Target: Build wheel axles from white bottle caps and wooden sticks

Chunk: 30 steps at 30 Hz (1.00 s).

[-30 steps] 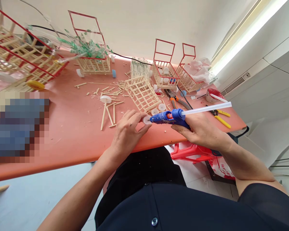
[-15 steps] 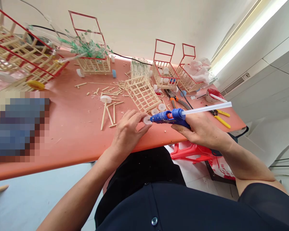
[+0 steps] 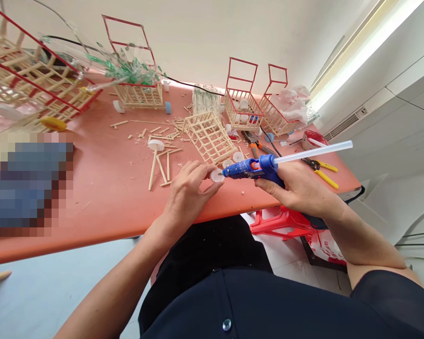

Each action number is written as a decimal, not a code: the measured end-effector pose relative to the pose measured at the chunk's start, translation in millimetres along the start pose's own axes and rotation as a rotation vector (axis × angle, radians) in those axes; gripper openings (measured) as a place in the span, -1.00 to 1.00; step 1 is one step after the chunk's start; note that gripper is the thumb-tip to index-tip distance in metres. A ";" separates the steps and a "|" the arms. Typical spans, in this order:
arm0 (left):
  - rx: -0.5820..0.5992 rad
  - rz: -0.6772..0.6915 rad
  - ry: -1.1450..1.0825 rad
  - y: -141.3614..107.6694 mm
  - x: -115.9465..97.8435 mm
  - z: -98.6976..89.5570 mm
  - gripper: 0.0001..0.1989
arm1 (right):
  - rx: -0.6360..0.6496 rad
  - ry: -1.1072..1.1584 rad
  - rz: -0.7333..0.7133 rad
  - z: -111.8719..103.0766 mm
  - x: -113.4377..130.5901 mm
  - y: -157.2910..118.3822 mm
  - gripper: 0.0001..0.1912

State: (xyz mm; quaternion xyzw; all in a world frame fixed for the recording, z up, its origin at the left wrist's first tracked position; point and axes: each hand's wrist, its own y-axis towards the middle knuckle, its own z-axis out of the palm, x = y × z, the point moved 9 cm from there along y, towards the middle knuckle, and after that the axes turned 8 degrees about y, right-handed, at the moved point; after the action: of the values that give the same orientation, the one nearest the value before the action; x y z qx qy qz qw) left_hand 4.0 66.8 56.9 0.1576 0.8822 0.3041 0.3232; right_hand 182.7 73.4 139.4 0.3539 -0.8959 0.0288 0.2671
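Note:
Between thumb and fingers, my left hand (image 3: 191, 188) pinches a white bottle cap (image 3: 217, 175) above the table's front part. My right hand (image 3: 297, 186) is wrapped round the handle of a blue glue gun (image 3: 245, 168), its nozzle at the cap. A long translucent glue stick (image 3: 316, 151) juts from the gun's back end. Just behind the gun lie loose white caps (image 3: 238, 157). A small lattice basket of wooden sticks (image 3: 210, 137) rests tilted beyond my hands. To the left, a white cap (image 3: 156, 145) sits on the end of a stick.
Stick carts with red handles (image 3: 243, 106) stand along the wall, one holding green-tipped plastic pieces (image 3: 134, 70). Orange-handled pliers (image 3: 256, 146), yellow-handled cutters (image 3: 325, 175) and a red-stained cup (image 3: 314, 139) lie to the right. Stick offcuts litter the orange table (image 3: 116, 207). A red stool (image 3: 282, 223) is below.
The glue gun has shifted slightly right with my right hand, and its stick end has swung up and right. My left hand with the cap has hardly moved.

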 end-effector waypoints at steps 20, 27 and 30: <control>0.023 -0.024 -0.003 0.1 1.9 0.3 -0.94 | 0.010 -0.021 0.099 6.2 -17.7 -0.7 -0.77; -0.016 0.014 -0.012 0.9 -1.7 -3.1 -0.96 | -0.001 0.026 0.080 8.0 -16.1 -0.2 -0.79; -0.024 0.021 -0.015 0.6 -2.8 -3.5 -0.97 | -0.005 0.024 0.042 8.3 -12.3 0.4 -0.79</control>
State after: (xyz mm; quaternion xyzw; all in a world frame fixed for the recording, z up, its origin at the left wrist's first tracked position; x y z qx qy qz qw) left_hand 3.8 64.4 60.8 0.1651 0.8743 0.3170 0.3284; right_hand 186.1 79.3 126.3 0.3339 -0.8999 0.0362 0.2781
